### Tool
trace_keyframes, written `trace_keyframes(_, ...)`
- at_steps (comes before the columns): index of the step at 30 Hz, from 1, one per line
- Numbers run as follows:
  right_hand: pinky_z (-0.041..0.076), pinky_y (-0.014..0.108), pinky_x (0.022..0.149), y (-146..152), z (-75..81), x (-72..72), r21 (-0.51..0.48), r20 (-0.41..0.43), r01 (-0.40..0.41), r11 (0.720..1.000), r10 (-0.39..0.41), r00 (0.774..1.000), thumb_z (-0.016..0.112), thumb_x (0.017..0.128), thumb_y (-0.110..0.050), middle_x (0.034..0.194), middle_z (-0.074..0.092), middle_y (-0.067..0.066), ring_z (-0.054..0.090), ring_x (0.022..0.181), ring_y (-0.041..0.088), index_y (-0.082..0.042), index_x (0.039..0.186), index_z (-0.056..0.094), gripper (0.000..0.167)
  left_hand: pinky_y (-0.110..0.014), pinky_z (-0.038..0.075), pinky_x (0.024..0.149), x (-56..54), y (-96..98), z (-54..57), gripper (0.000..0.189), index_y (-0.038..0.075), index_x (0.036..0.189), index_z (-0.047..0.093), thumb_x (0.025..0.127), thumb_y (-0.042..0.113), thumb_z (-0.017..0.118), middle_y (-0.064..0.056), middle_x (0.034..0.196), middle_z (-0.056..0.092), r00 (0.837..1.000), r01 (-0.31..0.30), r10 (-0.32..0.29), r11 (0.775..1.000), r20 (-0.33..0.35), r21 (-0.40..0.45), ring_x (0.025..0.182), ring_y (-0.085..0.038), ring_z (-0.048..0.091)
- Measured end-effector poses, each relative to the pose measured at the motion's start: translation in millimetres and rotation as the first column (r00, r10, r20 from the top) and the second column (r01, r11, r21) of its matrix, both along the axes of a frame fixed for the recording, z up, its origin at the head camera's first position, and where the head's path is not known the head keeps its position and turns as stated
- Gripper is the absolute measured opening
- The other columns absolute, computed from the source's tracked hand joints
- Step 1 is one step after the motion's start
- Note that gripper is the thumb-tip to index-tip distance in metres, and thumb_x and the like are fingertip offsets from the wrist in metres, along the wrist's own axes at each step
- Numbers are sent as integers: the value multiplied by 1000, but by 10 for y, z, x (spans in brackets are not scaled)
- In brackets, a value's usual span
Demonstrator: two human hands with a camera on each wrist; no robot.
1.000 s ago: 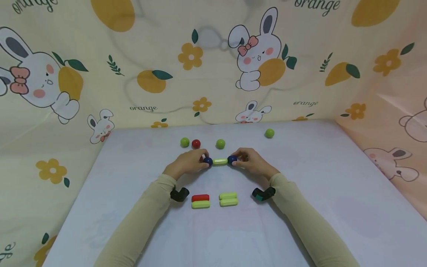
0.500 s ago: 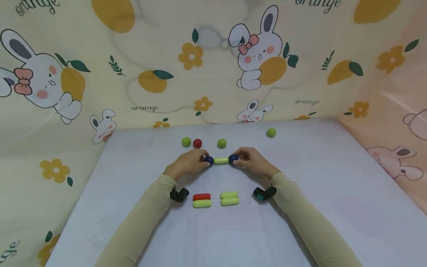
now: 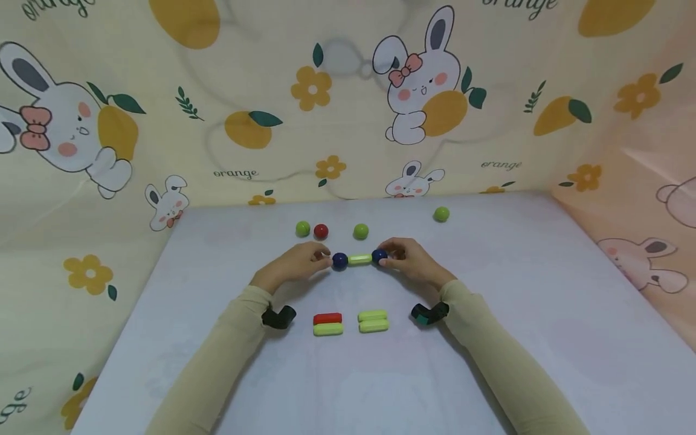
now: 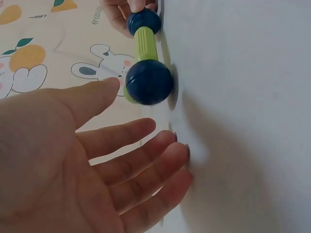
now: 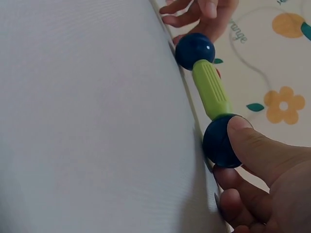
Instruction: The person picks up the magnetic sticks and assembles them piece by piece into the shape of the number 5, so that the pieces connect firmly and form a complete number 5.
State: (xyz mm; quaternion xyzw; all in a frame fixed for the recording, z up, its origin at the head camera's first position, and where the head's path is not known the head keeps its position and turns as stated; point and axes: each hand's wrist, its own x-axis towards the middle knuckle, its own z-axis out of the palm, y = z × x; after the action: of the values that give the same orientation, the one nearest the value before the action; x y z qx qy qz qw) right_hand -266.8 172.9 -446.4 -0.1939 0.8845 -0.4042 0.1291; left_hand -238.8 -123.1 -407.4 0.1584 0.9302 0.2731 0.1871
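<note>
A yellow-green ribbed rod [image 3: 359, 260] joins two dark blue balls, one at each end, like a small dumbbell. My right hand [image 3: 413, 261] pinches the right blue ball [image 5: 221, 141] between thumb and fingers, as the right wrist view shows up close. At the other end, my left hand [image 3: 296, 263] stands just left of the left blue ball [image 4: 149, 82]. Its fingers are spread and relaxed, with nothing held; in the left wrist view a gap shows between the thumb and the ball.
Behind the hands lie a red ball [image 3: 321, 231] and green balls [image 3: 302, 228], [image 3: 361, 231], with another green ball [image 3: 441, 214] farther right. Nearer the body are a red rod [image 3: 327, 318] beside a yellow-green rod [image 3: 328, 330], and a yellow-green pair [image 3: 373, 321]. A printed cloth backs the white table.
My left hand has let go of the left blue ball and drawn back to the left, fingers loosened. The right hand keeps its pinch on the right ball.
</note>
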Motion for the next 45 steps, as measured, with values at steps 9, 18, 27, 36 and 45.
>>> trace_keyframes(9, 44, 33, 89, 2, 8, -29, -1, 5, 9, 1000, -9, 1000, 70, 97, -22, 126, 66, 12, 55, 101, 23, -8, 132, 62, 39, -44, 54, 98, 125, -255, -32, 40, 11, 138, 59, 104, 31, 55, -13, 125, 66, 1000, -23, 23, 998, 10, 53, 113, -27, 61)
trace_keyframes(18, 44, 32, 86, 13, -14, -41, -17, -1, 6, 1000, -6, 1000, 71, 95, -22, 122, 67, 11, 54, 97, 22, -8, 130, 63, 38, -41, 54, 94, 325, -294, -12, 35, 14, 133, 63, 103, 29, 58, -10, 118, 68, 1000, -8, 7, 999, 6, 46, 105, -23, 61)
trace_keyframes(27, 42, 30, 79, 32, -30, -29, -48, -19, 1, 999, -1, 1000, 72, 95, -21, 114, 67, 9, 50, 90, 20, -7, 127, 66, 36, -38, 53, 92, 431, -285, -27, 33, 15, 132, 63, 103, 29, 59, -6, 115, 69, 999, 39, -40, 997, 14, 62, 101, -19, 60)
trace_keyframes(36, 43, 31, 80, 30, -12, -21, -37, -6, 0, 999, 0, 1000, 72, 95, -20, 116, 67, 11, 51, 92, 21, -5, 128, 65, 37, -40, 53, 95, 570, -274, 17, 34, 15, 132, 62, 102, 29, 60, -4, 116, 68, 999, 34, -37, 997, 39, 74, 103, -19, 60)
trace_keyframes(45, 42, 32, 79, 0, -36, -26, -43, 10, -2, 999, 3, 1000, 72, 95, -20, 116, 66, 10, 49, 92, 21, -7, 128, 65, 37, -36, 53, 90, 668, -268, -6, 33, 13, 131, 63, 101, 28, 62, -2, 110, 69, 999, 42, -43, 998, 18, 55, 97, -16, 60)
